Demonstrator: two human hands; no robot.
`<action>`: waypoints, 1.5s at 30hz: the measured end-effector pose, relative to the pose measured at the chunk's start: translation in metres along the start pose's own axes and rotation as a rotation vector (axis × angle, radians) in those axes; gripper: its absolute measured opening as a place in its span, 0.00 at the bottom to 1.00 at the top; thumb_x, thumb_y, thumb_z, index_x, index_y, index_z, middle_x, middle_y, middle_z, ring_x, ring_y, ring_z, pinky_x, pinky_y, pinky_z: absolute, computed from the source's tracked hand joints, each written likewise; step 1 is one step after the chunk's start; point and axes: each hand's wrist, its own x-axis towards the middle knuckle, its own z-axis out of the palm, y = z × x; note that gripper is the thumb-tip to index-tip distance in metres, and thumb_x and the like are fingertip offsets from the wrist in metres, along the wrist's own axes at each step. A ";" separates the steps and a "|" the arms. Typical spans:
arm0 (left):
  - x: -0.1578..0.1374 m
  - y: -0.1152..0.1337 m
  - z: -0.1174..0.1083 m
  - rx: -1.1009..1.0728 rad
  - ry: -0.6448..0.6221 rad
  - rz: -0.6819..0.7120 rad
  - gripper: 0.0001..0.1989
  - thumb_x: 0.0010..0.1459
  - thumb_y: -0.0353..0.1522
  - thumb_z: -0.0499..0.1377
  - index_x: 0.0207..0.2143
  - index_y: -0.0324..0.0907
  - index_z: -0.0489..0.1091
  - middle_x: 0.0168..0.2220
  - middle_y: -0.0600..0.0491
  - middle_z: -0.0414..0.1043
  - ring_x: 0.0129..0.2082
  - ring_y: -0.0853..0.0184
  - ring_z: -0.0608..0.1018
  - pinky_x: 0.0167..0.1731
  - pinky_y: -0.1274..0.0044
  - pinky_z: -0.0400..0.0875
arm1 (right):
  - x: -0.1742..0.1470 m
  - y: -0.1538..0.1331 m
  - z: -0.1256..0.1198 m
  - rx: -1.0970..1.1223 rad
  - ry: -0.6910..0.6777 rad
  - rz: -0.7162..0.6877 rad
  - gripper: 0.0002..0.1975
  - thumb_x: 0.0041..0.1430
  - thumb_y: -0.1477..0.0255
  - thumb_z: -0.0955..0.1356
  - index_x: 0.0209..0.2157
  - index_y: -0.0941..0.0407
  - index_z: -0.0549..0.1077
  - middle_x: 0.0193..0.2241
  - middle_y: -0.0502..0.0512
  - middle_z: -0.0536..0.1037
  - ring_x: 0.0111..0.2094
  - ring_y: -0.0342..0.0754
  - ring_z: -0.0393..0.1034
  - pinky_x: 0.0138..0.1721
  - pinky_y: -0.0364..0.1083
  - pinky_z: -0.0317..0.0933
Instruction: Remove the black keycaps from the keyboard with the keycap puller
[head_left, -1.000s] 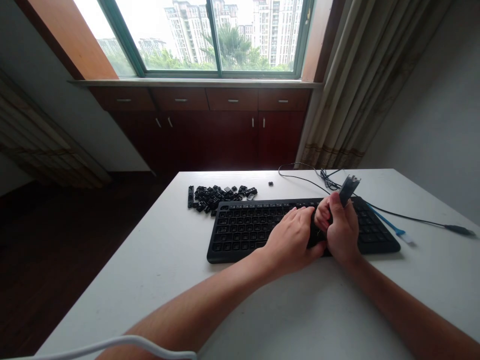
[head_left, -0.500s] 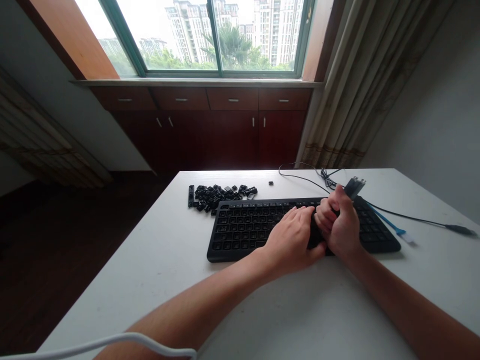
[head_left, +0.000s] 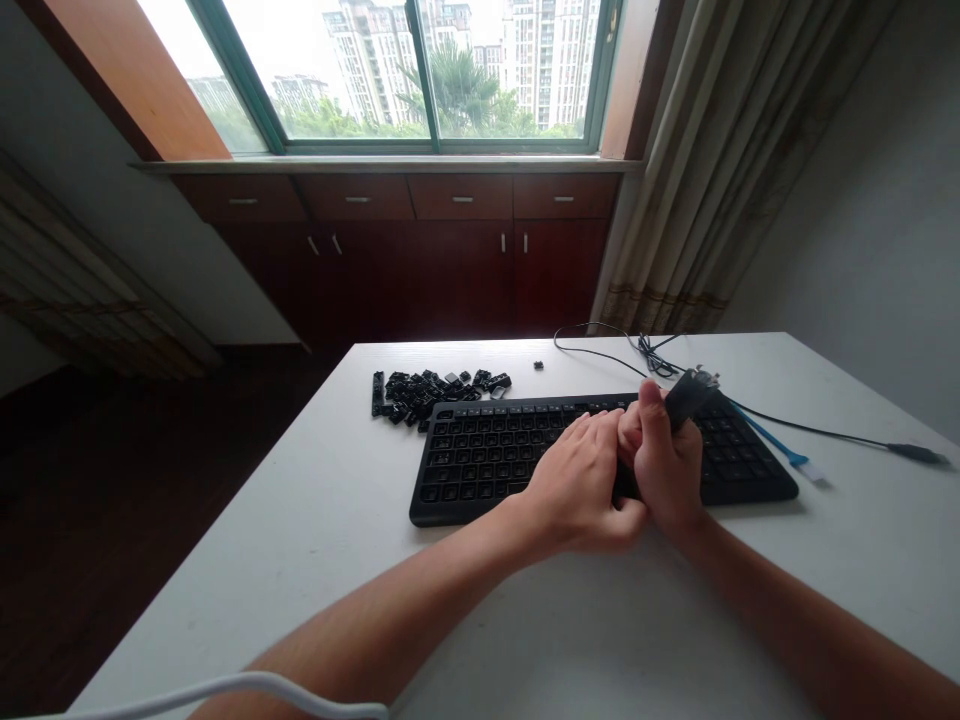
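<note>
A black keyboard [head_left: 480,460] lies on the white table, with the keycaps gone from much of its left part. My left hand [head_left: 581,480] holds it around the middle, fingers laid over the keys and thumb at the near edge. Right beside it, my right hand [head_left: 664,455] is closed around a dark-handled tool [head_left: 688,393] with thin pale prongs at its upper end. The tool's lower end is hidden behind my hands. Past the keyboard's left end lies a pile of loose black keycaps [head_left: 412,395].
One keycap [head_left: 538,365] lies apart near the table's far edge. A black cable [head_left: 656,352] is bunched at the back right, its plug [head_left: 916,453] farther right. A blue brush with pale bristles [head_left: 799,460] lies by the keyboard's right end. A white cord [head_left: 247,682] crosses the lower left.
My right hand has shifted slightly left and turned, tipping the tool's pronged end lower. My left hand stays on the keyboard. The view has moved slightly.
</note>
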 end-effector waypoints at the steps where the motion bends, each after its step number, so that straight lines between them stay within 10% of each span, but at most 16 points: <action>1: 0.000 0.000 0.000 -0.003 -0.006 -0.006 0.38 0.48 0.34 0.59 0.63 0.36 0.57 0.56 0.42 0.70 0.57 0.52 0.73 0.69 0.60 0.57 | 0.000 0.000 -0.002 0.024 -0.048 0.004 0.30 0.67 0.54 0.67 0.16 0.54 0.56 0.14 0.44 0.56 0.16 0.38 0.50 0.19 0.43 0.48; 12: -0.001 -0.002 0.003 -0.014 0.022 -0.029 0.32 0.50 0.33 0.57 0.59 0.37 0.58 0.56 0.43 0.71 0.58 0.55 0.74 0.70 0.62 0.55 | 0.015 -0.002 -0.006 0.145 -0.147 0.159 0.32 0.64 0.51 0.68 0.15 0.54 0.55 0.12 0.43 0.52 0.13 0.37 0.46 0.15 0.43 0.40; 22: 0.000 0.002 -0.002 -0.044 0.043 -0.017 0.28 0.49 0.32 0.58 0.54 0.39 0.61 0.48 0.45 0.72 0.49 0.56 0.75 0.64 0.60 0.65 | 0.001 -0.004 0.001 -0.140 0.004 -0.040 0.30 0.66 0.54 0.68 0.16 0.54 0.57 0.14 0.45 0.58 0.17 0.39 0.52 0.21 0.44 0.51; 39: -0.002 -0.003 0.006 0.003 0.023 -0.047 0.37 0.51 0.35 0.56 0.63 0.32 0.56 0.62 0.36 0.67 0.63 0.50 0.70 0.70 0.59 0.55 | 0.021 -0.002 -0.004 0.063 0.053 0.271 0.29 0.60 0.53 0.72 0.18 0.54 0.56 0.13 0.41 0.54 0.14 0.36 0.47 0.13 0.40 0.43; 45: -0.002 -0.002 0.005 0.025 0.005 -0.048 0.38 0.50 0.35 0.57 0.63 0.32 0.55 0.61 0.36 0.66 0.63 0.49 0.69 0.70 0.58 0.56 | 0.008 -0.004 0.003 0.085 0.143 0.100 0.29 0.65 0.51 0.67 0.19 0.53 0.55 0.14 0.42 0.55 0.15 0.38 0.50 0.17 0.41 0.50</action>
